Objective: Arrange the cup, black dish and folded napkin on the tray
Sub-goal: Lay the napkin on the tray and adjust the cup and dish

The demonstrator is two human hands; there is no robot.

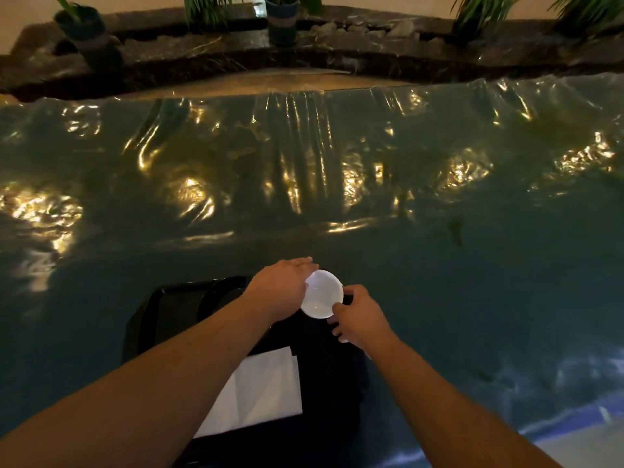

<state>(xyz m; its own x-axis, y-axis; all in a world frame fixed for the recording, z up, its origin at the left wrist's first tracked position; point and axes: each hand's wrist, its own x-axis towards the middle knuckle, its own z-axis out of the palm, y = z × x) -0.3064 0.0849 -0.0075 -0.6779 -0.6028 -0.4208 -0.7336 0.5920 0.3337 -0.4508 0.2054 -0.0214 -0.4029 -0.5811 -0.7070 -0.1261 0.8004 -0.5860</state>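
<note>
A black tray (158,312) lies on the table near me. A white cup (320,293), seen from above, stands at the tray's far right corner. My left hand (280,288) wraps its left side, and my right hand (358,317) pinches its right rim. A dark round shape, apparently the black dish (219,295), sits at the tray's far left, partly hidden by my left forearm. The white folded napkin (266,390) lies on the near part of the tray, its left side covered by my arm.
The table (439,265) wears a teal cloth under wrinkled, glossy plastic with bright glare. Beyond its far edge runs a dark stone ledge (337,59) with several potted plants (282,18). The near table edge shows at bottom right.
</note>
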